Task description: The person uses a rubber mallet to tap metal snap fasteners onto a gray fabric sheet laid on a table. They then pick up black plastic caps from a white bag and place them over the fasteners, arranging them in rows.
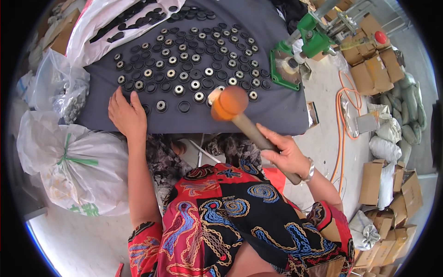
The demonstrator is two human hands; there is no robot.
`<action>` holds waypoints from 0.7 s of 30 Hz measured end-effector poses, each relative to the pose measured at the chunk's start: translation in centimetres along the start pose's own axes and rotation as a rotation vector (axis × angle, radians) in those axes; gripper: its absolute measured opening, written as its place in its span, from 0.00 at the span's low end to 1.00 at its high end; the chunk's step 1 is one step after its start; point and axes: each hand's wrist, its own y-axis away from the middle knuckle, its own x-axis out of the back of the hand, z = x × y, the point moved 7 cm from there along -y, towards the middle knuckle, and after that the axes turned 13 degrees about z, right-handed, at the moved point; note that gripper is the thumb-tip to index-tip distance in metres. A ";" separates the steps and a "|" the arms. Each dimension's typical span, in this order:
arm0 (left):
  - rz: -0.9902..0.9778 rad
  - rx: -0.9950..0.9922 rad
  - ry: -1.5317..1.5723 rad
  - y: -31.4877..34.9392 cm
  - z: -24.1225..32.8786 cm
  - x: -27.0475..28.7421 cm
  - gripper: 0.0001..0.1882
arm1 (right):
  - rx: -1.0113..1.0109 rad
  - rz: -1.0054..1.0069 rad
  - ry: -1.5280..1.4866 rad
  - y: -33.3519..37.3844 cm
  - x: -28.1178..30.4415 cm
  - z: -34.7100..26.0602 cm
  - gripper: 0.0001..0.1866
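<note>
My right hand (288, 157) is wrapped round the handle of a mallet (251, 129) with an amber-orange head. That head hangs over the near edge of the dark cloth-covered table (205, 123) and hides a few parts behind it. Across the cloth lie rows of black rings (183, 107), many with a metal ball bearing (161, 106) seated inside. At the left of the rows, my left hand (128, 114) rests on the cloth with its fingers apart. Its fingertips are close to a black ring, and it grips nothing.
A green hand press (285, 69) stands at the table's right edge. White sacking (87, 34) with loose black rings lies at the far left. A tied white sack (87, 171) leans by the table's left side. An orange hose (338, 120) and cardboard boxes (373, 74) are at right.
</note>
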 end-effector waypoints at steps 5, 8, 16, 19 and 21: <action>-0.001 0.005 0.008 -0.1 0.1 0.0 0.25 | -0.076 0.065 -0.039 -1.9 0.2 -1.1 0.34; -0.011 0.019 0.011 -0.3 0.2 0.2 0.25 | -0.108 0.037 -0.014 -2.9 -0.8 -0.1 0.34; 0.006 0.024 0.025 -0.2 0.1 0.1 0.26 | -0.073 0.036 -0.068 -4.5 -1.6 -2.0 0.34; 0.004 0.029 -0.005 0.0 0.0 0.3 0.26 | 0.043 0.017 0.014 -5.5 -3.1 -1.2 0.34; -0.002 0.044 0.007 -0.4 0.2 0.1 0.26 | 0.056 0.030 -0.059 -6.0 -2.3 -1.1 0.33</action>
